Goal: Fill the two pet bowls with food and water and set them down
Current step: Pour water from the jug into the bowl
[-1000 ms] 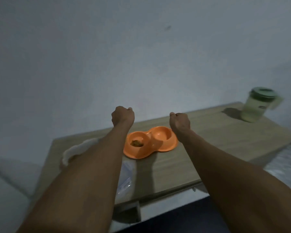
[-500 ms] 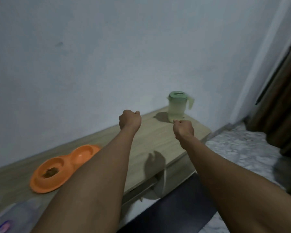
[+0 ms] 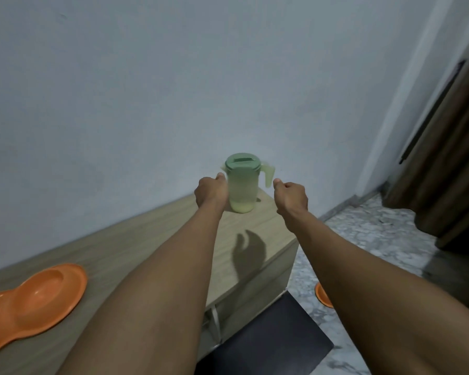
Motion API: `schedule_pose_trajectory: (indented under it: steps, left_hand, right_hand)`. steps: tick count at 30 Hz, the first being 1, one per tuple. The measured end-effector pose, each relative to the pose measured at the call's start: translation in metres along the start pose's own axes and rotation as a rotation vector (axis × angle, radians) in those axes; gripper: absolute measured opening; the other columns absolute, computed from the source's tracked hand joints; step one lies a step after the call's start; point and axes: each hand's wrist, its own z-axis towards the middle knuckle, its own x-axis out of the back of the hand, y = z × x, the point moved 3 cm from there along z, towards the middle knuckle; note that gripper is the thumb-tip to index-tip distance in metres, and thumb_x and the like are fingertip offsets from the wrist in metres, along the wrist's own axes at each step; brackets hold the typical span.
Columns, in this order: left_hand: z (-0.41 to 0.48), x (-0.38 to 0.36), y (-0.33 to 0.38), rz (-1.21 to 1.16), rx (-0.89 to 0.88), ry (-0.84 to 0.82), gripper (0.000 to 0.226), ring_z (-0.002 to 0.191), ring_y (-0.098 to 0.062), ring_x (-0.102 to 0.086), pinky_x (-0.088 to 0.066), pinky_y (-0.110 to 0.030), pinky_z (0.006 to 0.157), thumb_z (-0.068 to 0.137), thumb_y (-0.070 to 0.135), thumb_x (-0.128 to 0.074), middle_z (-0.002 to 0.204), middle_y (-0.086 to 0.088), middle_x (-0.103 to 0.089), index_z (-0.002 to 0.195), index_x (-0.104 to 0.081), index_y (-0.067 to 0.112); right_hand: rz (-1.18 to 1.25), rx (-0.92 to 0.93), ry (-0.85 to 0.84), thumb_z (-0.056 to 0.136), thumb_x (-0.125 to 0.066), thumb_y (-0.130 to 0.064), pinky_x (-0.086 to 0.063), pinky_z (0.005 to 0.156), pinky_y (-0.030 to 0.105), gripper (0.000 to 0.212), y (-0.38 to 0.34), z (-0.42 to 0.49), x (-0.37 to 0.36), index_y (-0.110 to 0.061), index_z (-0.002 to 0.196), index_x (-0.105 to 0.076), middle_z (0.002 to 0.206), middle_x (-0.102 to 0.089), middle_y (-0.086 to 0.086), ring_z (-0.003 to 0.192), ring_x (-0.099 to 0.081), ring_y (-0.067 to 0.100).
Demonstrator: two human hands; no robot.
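Left hand (image 3: 211, 192), right hand (image 3: 292, 197) beside jug (image 3: 243, 182), pale contents (image 3: 241, 207) inside

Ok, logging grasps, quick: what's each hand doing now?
Left hand: beside the pitcher, grip cannot be told.
Right hand: curled closed, holding nothing.

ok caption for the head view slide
Left hand and right hand flank the green-lidded jug on the table

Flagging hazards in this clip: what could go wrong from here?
The jug stands near the table's end; a knock from the left hand, close at its side, could tip it. The right hand is not yet on the handle, so a one-sided lift may slip.
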Motion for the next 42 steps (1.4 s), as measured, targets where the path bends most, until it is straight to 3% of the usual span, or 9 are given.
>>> schedule_pose_trajectory:
  steps: [4, 7, 9, 12, 16, 21, 30, 36, 42]
  left_hand:
    - [0.042, -0.034, 0.01, -0.045, 0.051, -0.002, 0.051, 0.107, -0.034, -0.059, -0.048, -0.042, 0.096, 0.096, 0.046, -0.039, 0.116, -0.015, -0.063, 0.114, -0.059, 0.002]
    - [0.071, -0.053, 0.012, -0.081, 0.099, -0.007, 0.059, 0.105, -0.033, -0.058, -0.047, -0.041, 0.095, 0.094, 0.053, -0.035, 0.111, -0.012, -0.063, 0.114, -0.059, 0.004]
    - [0.09, -0.066, 0.011, -0.116, 0.118, -0.009, 0.061, 0.101, -0.031, -0.056, -0.045, -0.035, 0.085, 0.094, 0.056, -0.033, 0.107, -0.01, -0.061, 0.114, -0.059, 0.005]
    - [0.113, -0.079, 0.009, -0.11, 0.047, 0.007, 0.057, 0.096, -0.031, -0.056, -0.039, -0.033, 0.075, 0.095, 0.057, -0.033, 0.097, -0.008, -0.061, 0.096, -0.06, 0.006]
    - [0.123, -0.088, 0.002, -0.15, 0.003, -0.002, 0.055, 0.092, -0.027, -0.056, -0.039, -0.032, 0.075, 0.094, 0.057, -0.039, 0.099, -0.005, -0.063, 0.101, -0.065, 0.008]
    - [0.118, -0.099, -0.005, -0.321, 0.081, -0.055, 0.07, 0.109, -0.026, -0.058, -0.046, -0.042, 0.099, 0.085, 0.07, -0.037, 0.118, -0.003, -0.065, 0.121, -0.065, 0.018]
    - [0.099, -0.081, 0.002, -0.374, 0.093, -0.033, 0.064, 0.116, -0.027, -0.053, -0.041, -0.038, 0.102, 0.094, 0.063, -0.03, 0.128, -0.005, -0.059, 0.129, -0.06, 0.018]
    - [0.057, -0.042, 0.005, -0.475, 0.076, -0.053, 0.051, 0.107, -0.024, -0.056, -0.045, -0.039, 0.099, 0.092, 0.06, -0.033, 0.107, 0.001, -0.06, 0.11, -0.063, 0.023]
    - [-0.012, 0.017, -0.008, -0.538, 0.039, -0.081, 0.046, 0.103, -0.023, -0.061, -0.049, -0.042, 0.097, 0.082, 0.062, -0.035, 0.109, 0.002, -0.066, 0.094, -0.065, 0.028]
  right_hand:
    - [-0.012, -0.004, -0.024, 0.098, -0.044, -0.041, -0.047, 0.075, 0.038, 0.04, 0.0, 0.052, -0.017, -0.014, 0.07, -0.049, 0.071, -0.052, 0.003, 0.078, -0.055, 0.029]
    - [-0.007, -0.022, -0.045, 0.098, -0.041, -0.046, -0.049, 0.086, 0.041, 0.039, 0.0, 0.082, -0.034, -0.012, 0.091, -0.058, 0.089, -0.06, 0.005, 0.089, -0.056, 0.028]
    - [0.005, -0.027, -0.043, 0.097, -0.041, -0.048, -0.047, 0.095, 0.042, 0.043, 0.001, 0.102, -0.047, -0.013, 0.112, -0.059, 0.106, -0.062, 0.006, 0.102, -0.057, 0.029]
    - [0.036, -0.038, -0.039, 0.096, -0.041, -0.05, -0.044, 0.101, 0.043, 0.049, 0.001, 0.127, -0.063, -0.016, 0.129, -0.054, 0.122, -0.06, 0.007, 0.115, -0.055, 0.029]
    - [0.087, -0.085, -0.068, 0.096, -0.039, -0.053, -0.044, 0.101, 0.046, 0.048, 0.003, 0.144, -0.081, -0.016, 0.12, -0.056, 0.114, -0.061, 0.005, 0.107, -0.055, 0.027]
    - [0.179, -0.143, -0.093, 0.096, -0.036, -0.052, -0.04, 0.097, 0.043, 0.033, 0.007, 0.146, -0.094, -0.022, 0.105, -0.045, 0.099, -0.05, -0.001, 0.102, -0.048, 0.024]
    - [0.205, -0.115, -0.149, 0.099, -0.03, -0.052, -0.038, 0.088, 0.042, 0.032, -0.003, 0.115, -0.088, -0.021, 0.107, -0.036, 0.105, -0.047, 0.003, 0.1, -0.046, 0.024]
    - [0.229, -0.051, -0.143, 0.097, -0.036, -0.05, -0.041, 0.082, 0.04, 0.033, -0.019, 0.066, -0.066, -0.018, 0.101, -0.044, 0.089, -0.051, -0.002, 0.095, -0.051, 0.022]
    - [0.271, 0.024, -0.16, 0.094, -0.042, -0.046, -0.04, 0.073, 0.036, 0.035, -0.028, -0.016, -0.037, -0.013, 0.092, -0.054, 0.087, -0.057, 0.003, 0.082, -0.051, 0.021]
